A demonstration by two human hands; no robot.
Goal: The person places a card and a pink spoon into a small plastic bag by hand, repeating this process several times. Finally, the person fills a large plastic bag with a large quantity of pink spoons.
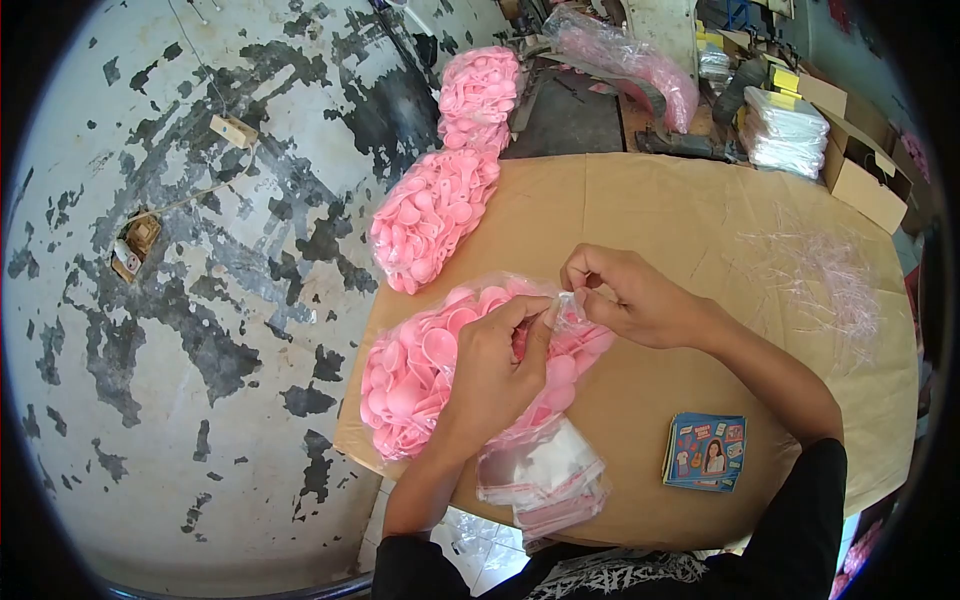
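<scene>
A large clear bag of pink spoon-like plastic pieces [405,385] lies on the brown-covered table, partly under my hands. My left hand [500,360] is pinched at the bag's upper right side, on a small piece of clear plastic [570,308]. Close beside it, my right hand [620,300] has thumb and forefinger pressed together at the same clear plastic. What exactly lies between the fingertips is small and partly hidden. Below the bag is a stack of flat clear plastic sleeves [545,475].
Two filled bags of pink pieces [435,215] [478,95] lie at the table's back left. A stack of printed cards [705,452] is near my right forearm. Loose clear strands [835,285] lie at right. Behind are wrapped packs [785,130] and a cardboard box [865,180].
</scene>
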